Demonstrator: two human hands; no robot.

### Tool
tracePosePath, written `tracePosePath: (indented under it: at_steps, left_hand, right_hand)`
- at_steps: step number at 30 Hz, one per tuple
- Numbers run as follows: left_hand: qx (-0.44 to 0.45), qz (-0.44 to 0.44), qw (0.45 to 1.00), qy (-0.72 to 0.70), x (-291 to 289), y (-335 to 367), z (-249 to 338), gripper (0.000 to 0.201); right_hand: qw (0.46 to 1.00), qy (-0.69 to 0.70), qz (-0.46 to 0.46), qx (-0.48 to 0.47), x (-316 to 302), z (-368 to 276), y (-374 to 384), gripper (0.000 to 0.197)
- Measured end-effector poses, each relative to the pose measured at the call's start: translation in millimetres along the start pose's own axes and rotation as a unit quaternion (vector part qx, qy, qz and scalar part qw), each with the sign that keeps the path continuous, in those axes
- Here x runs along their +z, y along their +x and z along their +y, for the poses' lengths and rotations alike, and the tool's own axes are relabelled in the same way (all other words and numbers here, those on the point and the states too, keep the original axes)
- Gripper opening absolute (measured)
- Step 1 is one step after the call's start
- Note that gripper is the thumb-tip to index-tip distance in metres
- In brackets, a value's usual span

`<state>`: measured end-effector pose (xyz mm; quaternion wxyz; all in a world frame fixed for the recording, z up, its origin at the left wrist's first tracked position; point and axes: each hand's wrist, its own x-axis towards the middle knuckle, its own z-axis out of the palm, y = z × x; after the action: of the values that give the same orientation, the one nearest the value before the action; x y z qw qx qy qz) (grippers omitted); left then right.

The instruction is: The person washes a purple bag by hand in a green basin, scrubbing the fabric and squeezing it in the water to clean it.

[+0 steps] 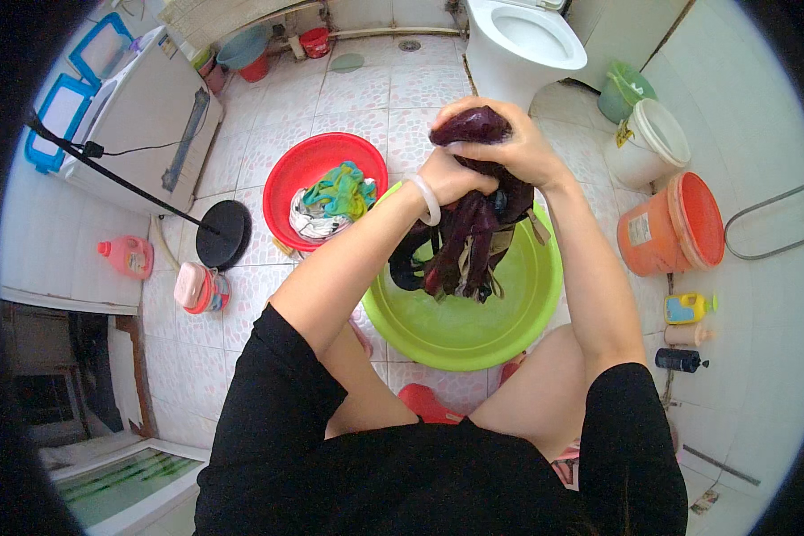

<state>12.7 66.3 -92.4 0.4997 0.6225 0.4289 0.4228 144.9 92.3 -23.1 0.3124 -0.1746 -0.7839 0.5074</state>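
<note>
Both my hands grip a wet, dark maroon piece of clothing [470, 239], bunched up between them and hanging in folds. My right hand [518, 143] is wrapped round its upper bunch. Just below and to the left, my left hand [451, 179], with a pale bangle at the wrist, closes on the same cloth; some of its fingers are hidden. Khaki straps or strips dangle from the cloth's right side. Beneath it stands a lime-green basin [402, 335] with water in it.
A red basin [281, 170] with green-blue and white laundry [339, 196] stands to the left. Further left are a black round stand base [223, 234] and a washing machine [165, 125]. Ahead is a toilet [518, 80]; to the right, an orange bucket [657, 234], a white bucket [630, 156] and bottles [686, 308].
</note>
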Motion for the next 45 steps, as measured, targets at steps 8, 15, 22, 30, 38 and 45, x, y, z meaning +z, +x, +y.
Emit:
tracePosePath:
  at_steps: [8, 15, 22, 30, 38, 45]
  left_hand:
    - [0.029, 0.027, 0.993, 0.112, 3, 2, -6, 0.051]
    - [0.005, 0.062, 0.996, 0.060, 19, 12, -26, 0.050]
    - [-0.042, 0.065, 0.990, 0.115, 27, 21, -22, 0.042]
    - [-0.033, 0.134, 0.990, -0.010, -1, 14, -15, 0.034]
    - [-0.001, 0.139, 0.989, -0.059, -20, 16, 36, 0.024]
    - [-0.008, 0.170, 0.963, -0.209, 3, 32, 23, 0.024]
  right_hand:
    - [0.979, -0.006, 0.176, 0.099, 19, 8, 7, 0.034]
    - [0.946, -0.131, 0.294, 0.046, 19, 41, 7, 0.023]
    - [0.930, -0.143, 0.332, 0.067, 6, 48, 5, 0.031]
    - [0.983, 0.048, 0.150, 0.091, -35, 36, -34, 0.109]
    - [0.980, -0.022, 0.067, 0.185, 1, 40, -66, 0.110]
    - [0.978, 0.025, 0.120, 0.170, 18, 50, -50, 0.069]
